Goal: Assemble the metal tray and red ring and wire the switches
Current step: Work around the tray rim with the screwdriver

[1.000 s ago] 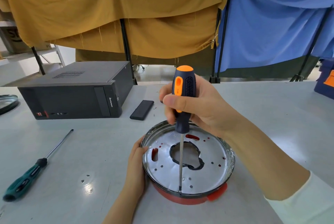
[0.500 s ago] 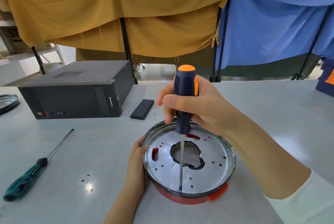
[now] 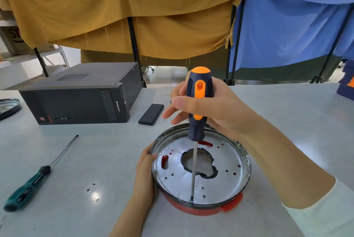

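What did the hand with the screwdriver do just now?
The right hand twisted the screwdriver, so its orange stripe turned to the front, and the fingers loosened. The tip stayed at the tray rim; the left hand kept steadying it.

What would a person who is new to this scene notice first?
First, the orange and dark blue screwdriver, upright in the right hand at the centre, its tip at the near rim of the metal tray. The tray sits on a red ring, and the left hand touches its left edge. A green screwdriver lies on the table at the left.
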### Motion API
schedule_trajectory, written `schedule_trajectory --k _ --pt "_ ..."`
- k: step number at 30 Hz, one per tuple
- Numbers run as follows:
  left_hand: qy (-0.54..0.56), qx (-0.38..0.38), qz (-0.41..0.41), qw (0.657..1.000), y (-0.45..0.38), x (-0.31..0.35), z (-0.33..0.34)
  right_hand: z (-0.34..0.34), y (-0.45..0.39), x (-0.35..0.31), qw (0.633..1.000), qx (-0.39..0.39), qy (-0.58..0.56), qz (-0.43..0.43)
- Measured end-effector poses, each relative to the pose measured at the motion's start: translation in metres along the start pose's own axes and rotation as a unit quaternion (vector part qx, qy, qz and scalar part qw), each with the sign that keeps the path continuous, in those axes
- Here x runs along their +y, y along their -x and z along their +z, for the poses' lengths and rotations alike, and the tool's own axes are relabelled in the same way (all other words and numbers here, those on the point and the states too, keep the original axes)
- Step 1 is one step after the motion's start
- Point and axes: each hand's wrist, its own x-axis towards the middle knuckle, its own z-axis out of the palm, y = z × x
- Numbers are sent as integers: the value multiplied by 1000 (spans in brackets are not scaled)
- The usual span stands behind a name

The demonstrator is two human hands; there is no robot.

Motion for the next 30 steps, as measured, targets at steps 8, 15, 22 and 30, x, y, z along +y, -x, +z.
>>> schedule_trajectory --k 8,15,22,30 --pt "27 -17 9 999 2 -1 0 -7 4 4 958 -162 -234 41" --pt "4 -9 6 1000 4 2 2 3 2 3 999 35 21 -6" --pt "31 -19 -10 999 4 1 1 14 1 4 995 6 -99 28" --pt "12 -11 -9 1000 4 2 0 11 -1 6 999 35 -35 23"
